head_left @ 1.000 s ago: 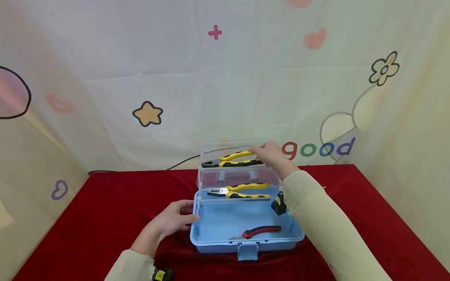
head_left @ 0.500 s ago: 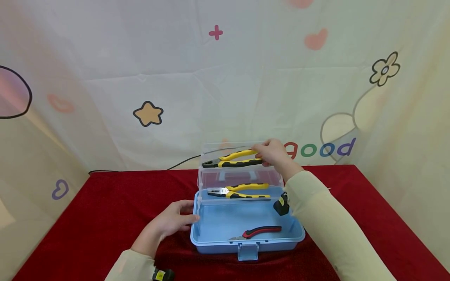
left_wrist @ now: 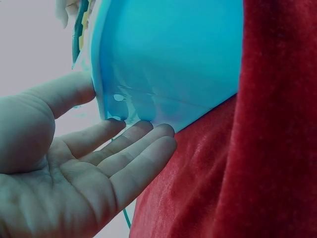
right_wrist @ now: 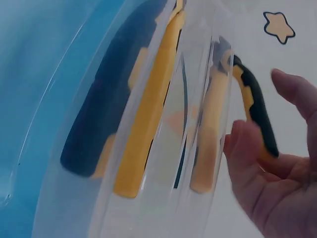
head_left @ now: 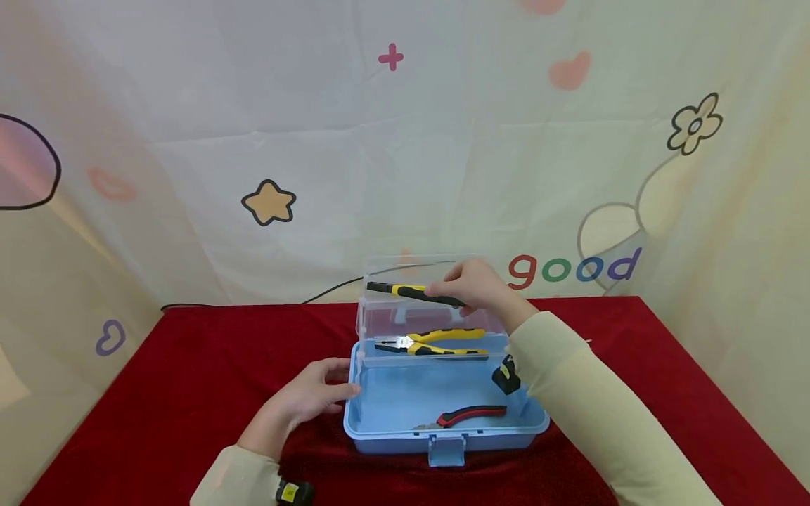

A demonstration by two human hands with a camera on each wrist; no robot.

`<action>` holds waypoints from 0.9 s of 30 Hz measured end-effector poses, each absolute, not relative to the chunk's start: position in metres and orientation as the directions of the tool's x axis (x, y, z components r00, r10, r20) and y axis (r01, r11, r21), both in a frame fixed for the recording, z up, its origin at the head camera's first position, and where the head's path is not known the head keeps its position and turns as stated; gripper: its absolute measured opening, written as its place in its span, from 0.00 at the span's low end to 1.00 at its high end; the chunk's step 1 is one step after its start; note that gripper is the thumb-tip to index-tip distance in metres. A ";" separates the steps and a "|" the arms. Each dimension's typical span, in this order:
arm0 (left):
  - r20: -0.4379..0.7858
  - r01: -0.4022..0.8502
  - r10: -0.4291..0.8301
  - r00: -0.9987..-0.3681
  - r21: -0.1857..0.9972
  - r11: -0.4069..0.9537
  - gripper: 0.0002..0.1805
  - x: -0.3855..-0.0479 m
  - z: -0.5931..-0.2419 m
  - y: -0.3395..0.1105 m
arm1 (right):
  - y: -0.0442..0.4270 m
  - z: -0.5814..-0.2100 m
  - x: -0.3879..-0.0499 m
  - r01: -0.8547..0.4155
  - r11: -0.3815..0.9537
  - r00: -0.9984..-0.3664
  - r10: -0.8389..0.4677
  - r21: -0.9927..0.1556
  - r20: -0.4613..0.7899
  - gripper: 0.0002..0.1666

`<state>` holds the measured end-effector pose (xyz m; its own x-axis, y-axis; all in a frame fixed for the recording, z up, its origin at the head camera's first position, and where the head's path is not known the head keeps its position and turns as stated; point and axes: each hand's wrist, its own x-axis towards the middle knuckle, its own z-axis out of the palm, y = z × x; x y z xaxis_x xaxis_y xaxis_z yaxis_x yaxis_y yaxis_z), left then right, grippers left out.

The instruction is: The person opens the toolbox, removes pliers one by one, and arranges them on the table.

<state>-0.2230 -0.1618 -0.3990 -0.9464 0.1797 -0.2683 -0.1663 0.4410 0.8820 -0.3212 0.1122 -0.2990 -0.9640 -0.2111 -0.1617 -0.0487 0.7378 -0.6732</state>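
An opened light blue toolbox (head_left: 446,444) carries two clear trays, one above the other. My left hand (head_left: 310,393) holds its left end, thumb at the rim and fingers (left_wrist: 143,158) against the outer wall. At the upper tray (head_left: 405,263), my right hand (head_left: 477,287) pinches the handle of yellow-and-black pliers (head_left: 411,292), which stand edge-on. In the right wrist view one pliers handle (right_wrist: 210,134) shows through clear plastic, the other outside it. Similar pliers (head_left: 446,339) lie in the lower tray. Red-and-black pliers (head_left: 471,414) rest in the box bottom, their tip partly hidden by the front wall.
Red cloth (head_left: 209,393) covers the table around the toolbox. The box latch (head_left: 446,451) hangs at the front. A printed curtain (head_left: 316,161) stands behind, with a thin black cable (head_left: 329,292) along the table's back edge. Each wrist wears a small black device (head_left: 506,376).
The pliers in my right hand have turned from flat, with both handles showing, to edge-on. My right hand has shifted slightly left along them. The left hand stays at the toolbox.
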 end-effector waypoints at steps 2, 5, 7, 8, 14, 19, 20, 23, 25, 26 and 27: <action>-0.267 -0.166 0.180 -0.947 0.883 0.438 0.29 -0.223 -0.399 -0.161 | 0.108 -0.299 -0.319 -0.126 0.783 -0.959 -0.253 -0.609 -0.127 0.20; -0.265 -0.165 0.180 -0.947 0.885 0.436 0.29 -0.223 -0.400 -0.161 | 0.103 -0.299 -0.316 -0.207 0.832 -0.950 -0.297 -0.515 -0.098 0.15; -0.264 -0.164 0.180 -0.948 0.886 0.434 0.29 -0.223 -0.400 -0.161 | 0.103 -0.300 -0.315 -0.238 0.846 -0.947 -0.312 -0.478 -0.080 0.14; -0.264 -0.165 0.178 -0.948 0.886 0.433 0.29 -0.222 -0.400 -0.161 | 0.103 -0.302 -0.316 -0.248 0.848 -0.945 -0.318 -0.468 -0.077 0.14; -0.263 -0.166 0.175 -0.949 0.886 0.432 0.30 -0.222 -0.400 -0.162 | 0.108 -0.305 -0.320 -0.284 0.830 -0.925 -0.369 -0.479 -0.091 0.16; -0.262 -0.165 0.179 -0.948 0.889 0.427 0.29 -0.223 -0.402 -0.163 | 0.111 -0.307 -0.323 -0.277 0.821 -0.917 -0.382 -0.500 -0.119 0.28; -0.261 -0.165 0.181 -0.948 0.891 0.423 0.29 -0.223 -0.402 -0.163 | 0.112 -0.307 -0.323 -0.282 0.822 -0.915 -0.386 -0.494 -0.121 0.32; -0.260 -0.165 0.182 -0.948 0.893 0.419 0.29 -0.223 -0.402 -0.163 | 0.114 -0.306 -0.327 -0.300 0.824 -0.901 -0.411 -0.481 -0.142 0.25; -0.261 -0.166 0.182 -0.948 0.894 0.417 0.29 -0.223 -0.402 -0.163 | 0.115 -0.305 -0.330 -0.316 0.818 -0.889 -0.433 -0.481 -0.151 0.24; -0.262 -0.167 0.182 -0.948 0.894 0.417 0.29 -0.223 -0.401 -0.163 | 0.116 -0.306 -0.331 -0.324 0.811 -0.883 -0.444 -0.487 -0.154 0.24; -0.262 -0.166 0.182 -0.948 0.893 0.418 0.29 -0.223 -0.401 -0.163 | 0.117 -0.306 -0.333 -0.321 0.805 -0.879 -0.449 -0.499 -0.159 0.23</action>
<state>-0.2230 -0.1626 -0.4012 -0.9478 0.1818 -0.2619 -0.1664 0.4184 0.8929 -0.3330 0.1171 -0.3063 -0.8790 -0.4494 -0.1592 -0.3213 0.8051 -0.4986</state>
